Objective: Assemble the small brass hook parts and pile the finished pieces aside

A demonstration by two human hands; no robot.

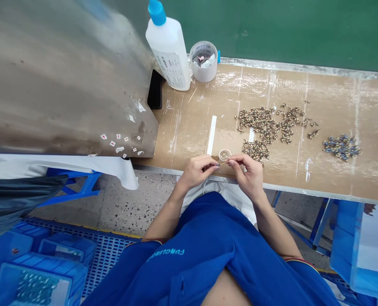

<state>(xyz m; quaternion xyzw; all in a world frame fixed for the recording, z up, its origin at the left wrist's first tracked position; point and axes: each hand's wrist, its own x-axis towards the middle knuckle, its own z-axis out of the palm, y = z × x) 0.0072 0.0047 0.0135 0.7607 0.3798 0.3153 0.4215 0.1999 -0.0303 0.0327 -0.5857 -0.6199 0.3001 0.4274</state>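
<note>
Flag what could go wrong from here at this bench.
The thin stick pinched in the right hand sits just over the small clear dish, so a slip could tip the dish. The loose metal parts lie unsecured near the bench edge; a bump from the left hand might scatter them.

Your blue polo shirt [214, 242], short sleeves [295, 265] with thin red and yellow stripe at cuff. Light blue letters [165, 255] on left chest, not easy to read. White cloth [227, 195] over lap. Left hand [197, 172], right hand [248, 176] bare.
</note>
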